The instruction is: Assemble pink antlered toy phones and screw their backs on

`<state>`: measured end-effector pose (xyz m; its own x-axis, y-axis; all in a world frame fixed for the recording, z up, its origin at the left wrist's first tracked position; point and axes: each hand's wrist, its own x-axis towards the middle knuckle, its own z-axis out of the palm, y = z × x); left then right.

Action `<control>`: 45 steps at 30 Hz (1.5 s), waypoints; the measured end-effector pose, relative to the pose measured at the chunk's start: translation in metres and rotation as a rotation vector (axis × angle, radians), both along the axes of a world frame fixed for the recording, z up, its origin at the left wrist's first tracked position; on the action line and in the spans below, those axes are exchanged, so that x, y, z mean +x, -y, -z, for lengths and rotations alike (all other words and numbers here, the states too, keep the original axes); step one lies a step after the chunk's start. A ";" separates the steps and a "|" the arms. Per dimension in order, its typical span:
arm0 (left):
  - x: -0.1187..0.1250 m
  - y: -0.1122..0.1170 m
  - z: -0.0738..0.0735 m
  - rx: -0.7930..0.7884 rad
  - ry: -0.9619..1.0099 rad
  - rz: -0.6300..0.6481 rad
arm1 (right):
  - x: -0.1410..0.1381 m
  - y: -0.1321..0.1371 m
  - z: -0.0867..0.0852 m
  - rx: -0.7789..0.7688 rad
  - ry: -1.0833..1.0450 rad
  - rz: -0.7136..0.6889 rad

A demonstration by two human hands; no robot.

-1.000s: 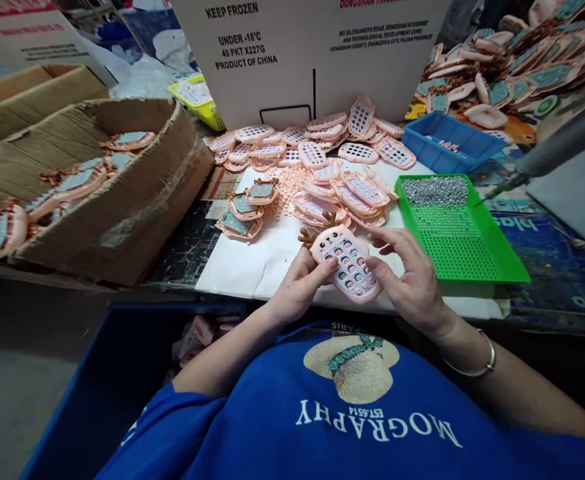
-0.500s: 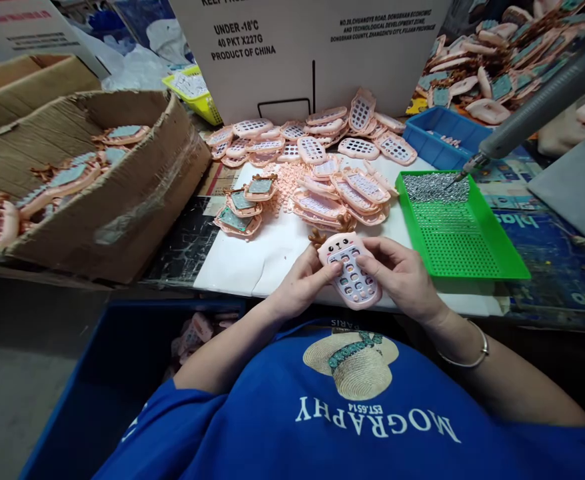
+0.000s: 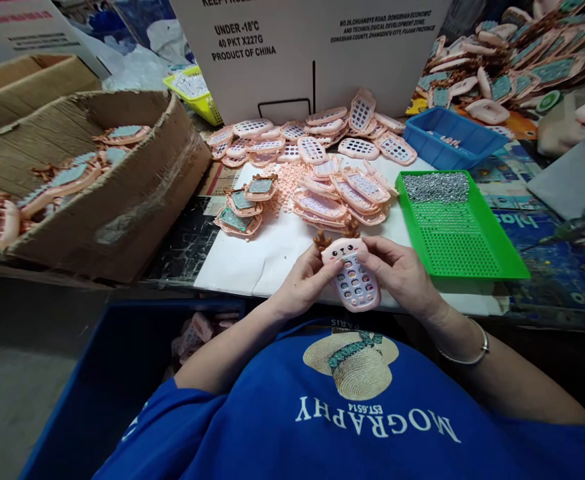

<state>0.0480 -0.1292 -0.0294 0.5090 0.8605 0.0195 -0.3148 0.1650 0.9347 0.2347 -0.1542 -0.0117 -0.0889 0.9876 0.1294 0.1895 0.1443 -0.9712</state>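
Between both hands I hold a pink toy phone (image 3: 356, 287) with brown antlers, a small animal face and a white keypad turned up toward me. My left hand (image 3: 302, 277) grips its left side, thumb on the keypad. My right hand (image 3: 402, 273) holds the right side, its thumb pressed near the top keys. The fingers behind the toy are hidden. Just beyond it lies a pile of pink phone shells (image 3: 322, 200) with keypads. Left of that pile, several open shells with grey-green circuit boards (image 3: 242, 217) are stacked.
A green tray (image 3: 492, 250) of screws stands at right, with a blue bin (image 3: 447, 137) behind. An electric screwdriver (image 3: 582, 227) hangs at the far right. A cardboard box (image 3: 137, 180) of shells is at left; a white carton (image 3: 317, 60) stands at the back.
The screwdriver has swung right and down, away from over the screw tray. The toy phone has tilted slightly in my hands, which stay in nearly the same place.
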 end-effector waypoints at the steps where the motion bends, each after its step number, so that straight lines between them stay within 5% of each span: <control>1: 0.000 0.000 -0.001 0.020 0.006 0.013 | 0.000 -0.001 -0.001 -0.003 0.004 -0.006; 6: -0.002 0.001 0.000 -0.021 0.021 0.051 | 0.001 0.000 -0.001 -0.009 0.050 -0.012; 14: -0.016 0.016 0.003 -0.189 0.002 0.098 | -0.001 0.021 0.010 -0.300 -0.186 -0.164; 22: -0.025 0.029 0.012 -0.355 -0.041 0.180 | -0.001 0.040 0.019 -0.368 -0.182 -0.195; 34: -0.024 0.033 0.002 -0.220 -0.037 0.183 | -0.005 0.053 0.018 -0.316 -0.189 -0.108; 45: -0.012 0.017 0.001 -0.216 -0.026 0.066 | -0.002 0.024 0.009 -0.301 -0.288 -0.090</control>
<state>0.0360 -0.1461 -0.0307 0.5621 0.8082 -0.1755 -0.2727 0.3814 0.8833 0.2325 -0.1785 -0.0207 -0.1784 0.9751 -0.1315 -0.0957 -0.1502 -0.9840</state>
